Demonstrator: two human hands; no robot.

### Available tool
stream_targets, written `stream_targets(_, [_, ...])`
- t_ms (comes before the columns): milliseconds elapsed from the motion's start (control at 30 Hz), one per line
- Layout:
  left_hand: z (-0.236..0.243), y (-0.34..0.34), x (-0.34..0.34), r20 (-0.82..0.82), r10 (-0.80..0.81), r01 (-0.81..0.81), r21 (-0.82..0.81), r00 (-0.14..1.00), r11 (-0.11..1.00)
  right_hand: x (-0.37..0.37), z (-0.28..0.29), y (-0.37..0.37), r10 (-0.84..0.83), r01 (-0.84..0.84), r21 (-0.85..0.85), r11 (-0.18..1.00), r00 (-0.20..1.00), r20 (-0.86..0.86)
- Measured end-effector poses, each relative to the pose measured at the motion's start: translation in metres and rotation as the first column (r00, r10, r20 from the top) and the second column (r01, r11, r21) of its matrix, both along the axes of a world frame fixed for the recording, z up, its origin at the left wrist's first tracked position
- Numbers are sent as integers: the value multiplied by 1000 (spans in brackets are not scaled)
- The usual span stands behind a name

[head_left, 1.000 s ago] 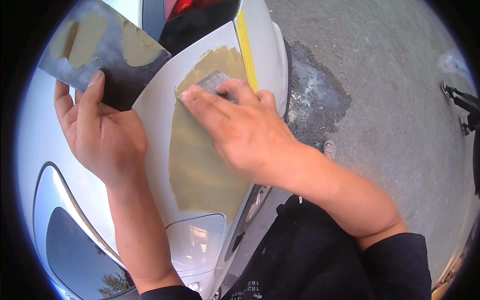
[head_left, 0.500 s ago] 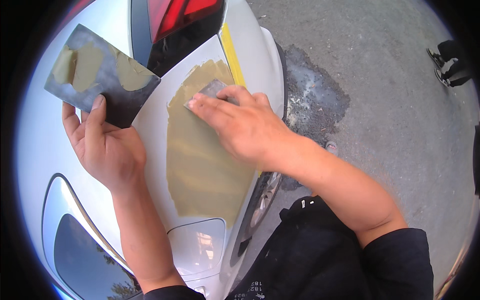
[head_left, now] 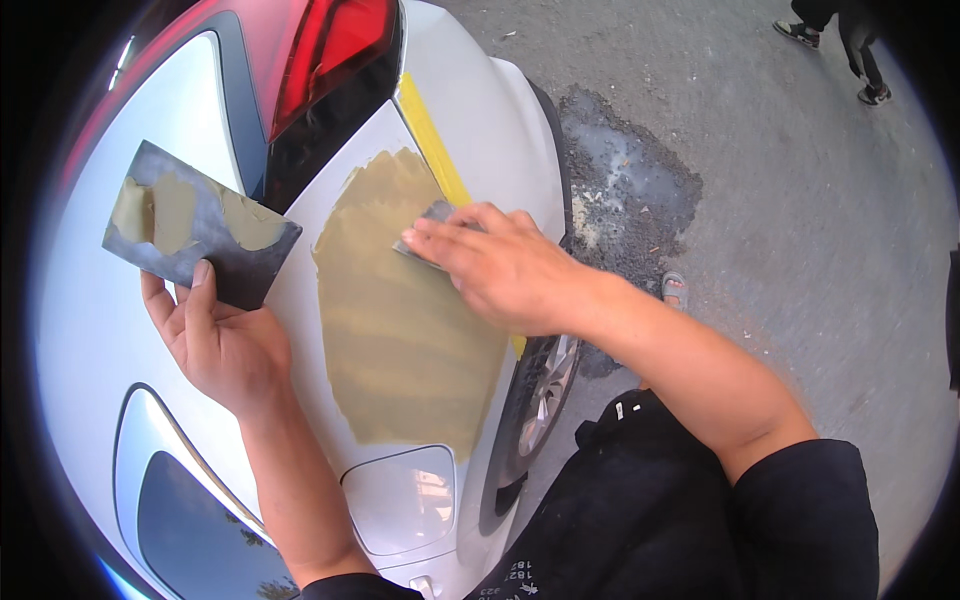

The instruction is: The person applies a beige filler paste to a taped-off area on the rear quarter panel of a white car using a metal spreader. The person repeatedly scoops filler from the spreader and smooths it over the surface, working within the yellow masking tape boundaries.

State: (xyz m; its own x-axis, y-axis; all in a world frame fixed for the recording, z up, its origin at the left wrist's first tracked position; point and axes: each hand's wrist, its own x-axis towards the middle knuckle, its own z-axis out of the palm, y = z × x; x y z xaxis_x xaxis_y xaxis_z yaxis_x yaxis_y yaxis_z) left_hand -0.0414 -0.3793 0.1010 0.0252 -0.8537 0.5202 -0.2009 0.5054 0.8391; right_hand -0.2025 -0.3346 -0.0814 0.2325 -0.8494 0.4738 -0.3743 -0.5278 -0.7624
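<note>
In the centre of the frame our right hand presses a small grey metal spreader onto the olive-tan filler patch that already covers much of the white car panel, though streaks seem left to smooth, while our left hand grips the dark flat mixing board with filler smears at the upper left.

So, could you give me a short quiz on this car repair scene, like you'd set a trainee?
1. True or false: the right hand presses a small spreader onto the olive filler patch.
2. What does the left hand hold? A) a spray can B) a dark flat board smeared with filler C) a hammer
3. Fill in: a strip of ____ tape runs along the patch's upper right edge, below the red tail light.

Key: 1 true; 2 B; 3 yellow.
</note>
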Motion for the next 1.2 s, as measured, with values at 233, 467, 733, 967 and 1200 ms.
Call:
stream_targets(233, [-9, 51, -5, -114, -81, 109, 264, 990, 958, -20, -27, 69, 138, -201, 224, 954, 954, 267])
stream_targets(467, [-44, 116, -37, -242, 48, 78, 486, 969, 870, -41, 43, 80, 382, -407, -190, 893, 464, 799])
stream_targets(733, [-49, 122, -32, -208, 66, 53, 518, 976, 854, -30, -13, 87, 246, -209, -131, 969, 872, 423])
stream_targets(967, [-9, 102, 1, -133, -15, 53, 286, 991, 957, -21, -33, 48, -11, -9, 44, 999, 905, 425])
stream_targets(1200, [15, 44, 45, 34, -296, 282, 216, 955, 935, 18, -18, -20, -147, 170, -47, 984, 940, 309])
